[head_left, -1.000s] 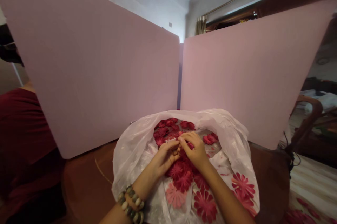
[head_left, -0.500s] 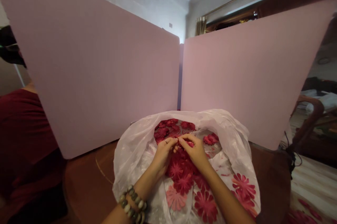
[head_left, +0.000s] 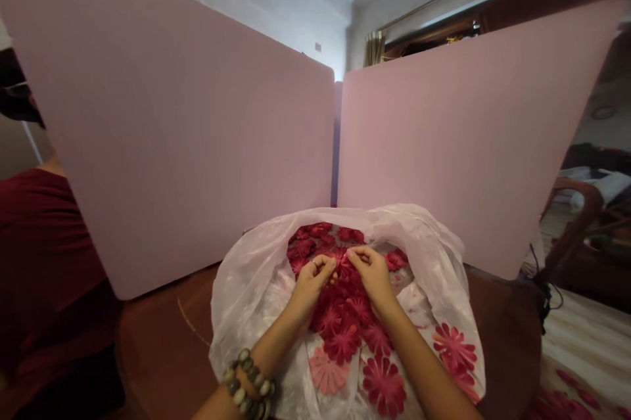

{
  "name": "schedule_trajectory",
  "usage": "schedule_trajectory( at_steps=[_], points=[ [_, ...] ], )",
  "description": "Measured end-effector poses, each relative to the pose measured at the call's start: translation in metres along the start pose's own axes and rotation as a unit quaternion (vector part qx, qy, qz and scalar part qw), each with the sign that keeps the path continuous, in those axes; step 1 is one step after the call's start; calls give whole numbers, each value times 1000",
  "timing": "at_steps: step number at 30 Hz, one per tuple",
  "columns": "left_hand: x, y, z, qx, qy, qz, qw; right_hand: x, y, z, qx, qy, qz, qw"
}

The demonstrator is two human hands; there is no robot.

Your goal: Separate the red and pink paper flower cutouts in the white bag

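Over an open white plastic bag (head_left: 246, 295), my two hands work close together. My right hand (head_left: 372, 275) pinches the edge of a red fabric flower (head_left: 342, 257) between thumb and fingertips. A short gap to the left, my left hand (head_left: 311, 280) is closed with thumb against fingers; whatever it may hold is too small to make out. Below the hands lies a heap of red petal flowers (head_left: 341, 341). Nearer to me are a pink flower (head_left: 329, 371) and a larger red flower (head_left: 384, 386). More red flowers (head_left: 454, 346) rest on the bag's right side.
The bag stands on a round brown wooden table (head_left: 158, 334). Two tall pink panels (head_left: 207, 144) meet in a corner behind it. A person in a dark red shirt (head_left: 44, 229) sits at the left. A wooden chair (head_left: 576, 200) and red pieces (head_left: 566, 400) are at the right.
My hands, whose fingertips met half a second ago, have moved apart. The right has shifted slightly right and up, and a red flower now shows between them.
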State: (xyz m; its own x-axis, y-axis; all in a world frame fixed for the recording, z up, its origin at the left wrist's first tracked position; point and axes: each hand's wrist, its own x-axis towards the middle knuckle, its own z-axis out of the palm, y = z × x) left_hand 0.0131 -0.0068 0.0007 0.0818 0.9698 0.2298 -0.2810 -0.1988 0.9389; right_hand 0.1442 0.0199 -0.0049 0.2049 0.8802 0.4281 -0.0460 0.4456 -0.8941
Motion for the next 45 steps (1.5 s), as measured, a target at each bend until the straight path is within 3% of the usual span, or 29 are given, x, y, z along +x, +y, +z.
schedule_trajectory(
  at_steps=[5,9,16,22,29,39,45],
  points=[
    [1,-1,0,8,35,-10,999,7,4,-11,5,91,-1,996],
    [4,-5,-2,12,53,-1,999,12,2,-19,6,101,-4,995],
    [3,0,-1,6,29,20,999,9,-4,-14,-30,111,-44,992],
    [-4,6,3,15,-14,23,1000,-1,-16,-7,-76,49,-89,992],
    [-3,6,2,11,29,30,999,-10,-27,2,-4,-123,-75,990],
    [-2,6,2,0,20,27,999,-11,-30,3,43,-118,-17,992],
    [-2,5,2,-45,28,-9,999,-10,-28,2,-11,-119,-81,989]
  ],
)
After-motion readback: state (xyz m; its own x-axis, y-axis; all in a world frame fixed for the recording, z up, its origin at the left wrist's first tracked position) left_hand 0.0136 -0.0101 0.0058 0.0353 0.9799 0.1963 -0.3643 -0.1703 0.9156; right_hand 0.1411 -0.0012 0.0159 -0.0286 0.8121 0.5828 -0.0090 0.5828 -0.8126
